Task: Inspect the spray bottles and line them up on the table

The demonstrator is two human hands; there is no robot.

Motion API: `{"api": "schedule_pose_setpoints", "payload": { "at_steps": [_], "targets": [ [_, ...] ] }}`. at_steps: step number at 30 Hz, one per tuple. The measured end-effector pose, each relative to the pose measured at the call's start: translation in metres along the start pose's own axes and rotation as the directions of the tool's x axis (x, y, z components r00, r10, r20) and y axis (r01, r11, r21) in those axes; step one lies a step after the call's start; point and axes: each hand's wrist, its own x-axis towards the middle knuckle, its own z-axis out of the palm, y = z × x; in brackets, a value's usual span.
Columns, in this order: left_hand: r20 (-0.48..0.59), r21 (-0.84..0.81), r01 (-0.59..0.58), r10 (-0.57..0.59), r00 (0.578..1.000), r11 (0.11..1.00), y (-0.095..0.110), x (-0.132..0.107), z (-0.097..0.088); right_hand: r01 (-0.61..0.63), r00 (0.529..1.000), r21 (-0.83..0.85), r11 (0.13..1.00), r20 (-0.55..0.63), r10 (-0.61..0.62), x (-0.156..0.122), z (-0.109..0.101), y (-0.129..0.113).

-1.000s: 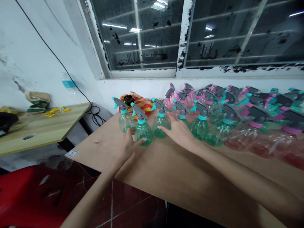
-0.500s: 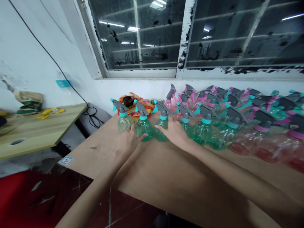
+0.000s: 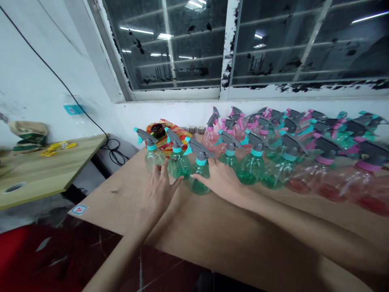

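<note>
My right hand (image 3: pixel 223 180) is wrapped round the side of a green spray bottle (image 3: pixel 199 185) with a grey trigger head and turquoise collar. Its thumb lies across the front of the bottle; the other fingers are partly hidden behind. This bottle stands a little nearer to me than its neighbours. My left hand (image 3: pixel 161 186) is open, thumb and fingers apart, in front of a pale clear spray bottle (image 3: pixel 154 160) and another green spray bottle (image 3: pixel 179 165). The left fingertips are close to these two; I cannot tell whether they touch.
Several green and pink spray bottles (image 3: pixel 251 168) stand in rows to the right on the brown table (image 3: pixel 188 227). A red-and-yellow bag (image 3: pixel 174 129) lies behind the left bottles. A side table (image 3: pixel 54 170) holds yellow pieces; a window (image 3: pixel 170 44) is above.
The green bottle in my right hand has come toward me, out of line with its neighbours. My left hand has drawn back slightly. The whole view has shifted a little.
</note>
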Motion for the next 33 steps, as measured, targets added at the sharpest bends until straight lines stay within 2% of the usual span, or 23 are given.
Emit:
{"api": "schedule_pose_setpoints", "payload": {
  "at_steps": [2, 4, 6, 11, 15, 17, 20, 24, 27, 30, 33],
  "targets": [
    [0.022, -0.054, -0.054, 0.055, 0.998, 0.997, 0.005, -0.017, -0.008, 0.03, 0.999, -0.008, 1.0, 0.014, -0.03, -0.014, -0.007, -0.001],
    [0.107, -0.211, -0.157, 0.183, 0.977, 0.965, 0.015, -0.034, -0.017, 0.058, 0.998, -0.009, 0.998, 0.023, -0.058, -0.03, -0.014, -0.001],
    [0.155, -0.317, -0.192, 0.251, 0.955, 0.929, 0.03, -0.049, -0.023, 0.077, 0.997, 0.001, 0.997, 0.021, -0.077, -0.045, -0.021, 0.002],
    [0.287, -0.444, -0.141, 0.29, 0.913, 0.885, 0.076, -0.078, -0.026, 0.119, 0.992, 0.069, 0.99, -0.041, -0.117, -0.082, -0.04, 0.023],
    [0.317, -0.555, -0.084, 0.304, 0.898, 0.828, 0.114, -0.097, -0.021, 0.189, 0.982, 0.204, 0.961, -0.029, -0.187, -0.104, -0.057, 0.058],
    [0.352, -0.594, -0.063, 0.33, 0.876, 0.802, 0.134, -0.104, -0.019, 0.177, 0.981, 0.388, 0.904, 0.01, -0.196, -0.113, -0.066, 0.08],
    [0.426, -0.633, -0.024, 0.374, 0.824, 0.773, 0.166, -0.109, -0.017, 0.102, 0.984, 0.655, 0.749, 0.042, -0.171, -0.124, -0.078, 0.11],
    [0.46, -0.647, -0.048, 0.44, 0.771, 0.761, 0.201, -0.112, -0.009, 0.09, 0.985, 0.825, 0.558, 0.009, -0.173, -0.137, -0.089, 0.133],
    [0.42, -0.624, -0.136, 0.477, 0.772, 0.77, 0.217, -0.115, 0.001, 0.113, 0.988, 0.858, 0.502, -0.044, -0.146, -0.141, -0.093, 0.141],
    [0.397, -0.565, -0.24, 0.515, 0.76, 0.79, 0.222, -0.115, 0.007, 0.17, 0.984, 0.818, 0.549, -0.11, -0.142, -0.141, -0.096, 0.146],
    [0.382, -0.496, -0.356, 0.567, 0.73, 0.792, 0.217, -0.112, 0.01, 0.222, 0.974, 0.772, 0.595, -0.153, -0.165, -0.137, -0.097, 0.15]
  ]
}}
